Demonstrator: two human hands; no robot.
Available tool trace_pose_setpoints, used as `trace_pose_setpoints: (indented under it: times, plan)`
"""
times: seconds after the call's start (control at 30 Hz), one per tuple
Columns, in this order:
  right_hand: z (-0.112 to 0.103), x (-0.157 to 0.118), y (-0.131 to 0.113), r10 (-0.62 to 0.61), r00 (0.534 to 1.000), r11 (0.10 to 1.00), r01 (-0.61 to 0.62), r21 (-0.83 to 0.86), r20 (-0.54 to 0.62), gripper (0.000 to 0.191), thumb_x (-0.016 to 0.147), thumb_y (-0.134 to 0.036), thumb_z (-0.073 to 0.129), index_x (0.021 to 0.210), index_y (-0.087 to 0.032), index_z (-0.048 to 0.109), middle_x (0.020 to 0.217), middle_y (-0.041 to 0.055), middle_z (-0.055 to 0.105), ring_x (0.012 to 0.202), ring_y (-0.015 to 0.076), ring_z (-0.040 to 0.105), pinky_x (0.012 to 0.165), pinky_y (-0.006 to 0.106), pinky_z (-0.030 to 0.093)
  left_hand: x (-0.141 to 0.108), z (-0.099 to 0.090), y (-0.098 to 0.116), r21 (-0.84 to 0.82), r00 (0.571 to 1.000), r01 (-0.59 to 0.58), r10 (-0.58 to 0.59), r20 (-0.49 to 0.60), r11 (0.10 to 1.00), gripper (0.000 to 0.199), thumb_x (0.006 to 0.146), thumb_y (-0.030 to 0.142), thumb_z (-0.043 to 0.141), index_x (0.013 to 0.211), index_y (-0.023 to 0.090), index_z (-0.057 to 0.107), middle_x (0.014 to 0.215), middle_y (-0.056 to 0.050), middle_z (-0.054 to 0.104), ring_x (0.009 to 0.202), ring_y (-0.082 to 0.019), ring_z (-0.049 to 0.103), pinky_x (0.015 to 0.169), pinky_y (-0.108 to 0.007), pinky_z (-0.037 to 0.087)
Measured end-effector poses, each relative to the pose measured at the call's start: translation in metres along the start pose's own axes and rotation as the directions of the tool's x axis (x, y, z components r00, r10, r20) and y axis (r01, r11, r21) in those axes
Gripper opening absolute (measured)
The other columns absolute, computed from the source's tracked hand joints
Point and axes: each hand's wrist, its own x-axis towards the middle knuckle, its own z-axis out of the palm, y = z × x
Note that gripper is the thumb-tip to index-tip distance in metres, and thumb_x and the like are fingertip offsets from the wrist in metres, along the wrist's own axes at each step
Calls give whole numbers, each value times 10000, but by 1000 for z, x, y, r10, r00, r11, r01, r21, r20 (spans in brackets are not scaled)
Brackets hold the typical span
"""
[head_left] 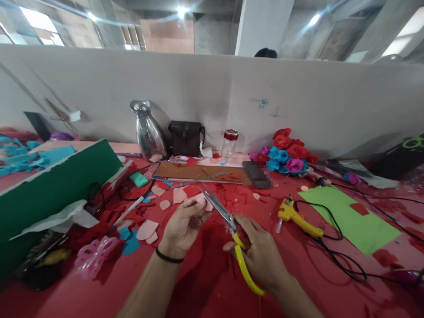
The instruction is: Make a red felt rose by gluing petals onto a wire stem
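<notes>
Between the thumb and fingers of my left hand (184, 226) is a small pink paper piece (208, 206). My right hand (260, 249) grips a pair of scissors (240, 258) with yellow handles, its blades pointing up and to the left. The blade tips lie at the pink paper piece, and the blades look slightly apart. Pink paper petals (147, 230) and red scraps are scattered on the red table (212, 282) left of my left hand. A yellow glue gun (300, 217) lies to the right of my right hand.
A green board (62, 190) stands at the left. Along the back are a steel jug (148, 132), a dark bag (186, 139), a glass jar (229, 145) and paper flowers (288, 152). Green paper (351, 221) and a black cord (344, 256) lie at the right.
</notes>
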Motion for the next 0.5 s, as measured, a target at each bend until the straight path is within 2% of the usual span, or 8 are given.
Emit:
trace_pose_setpoints:
  times: [0.3,0.5]
  plan:
    - [3,-1,2,-10,1000,1000,10,-19,-18,410,767,-351,634,1137,-201,540,1004,111,673,876,263,658,740,336,510,0,2,1,-6,1000,10,-10,17,1000,142,601,20,690,564,137,618,526,24,630,517,-87,600,612,-204,537]
    - [5,-4,1,-7,1000,998,6,55,7,377,781,-272,578,1144,-182,534,890,100,708,772,229,669,694,295,500,1,0,0,-29,1000,24,-24,-9,999,148,572,20,705,566,142,620,537,26,641,520,-88,602,618,-215,542]
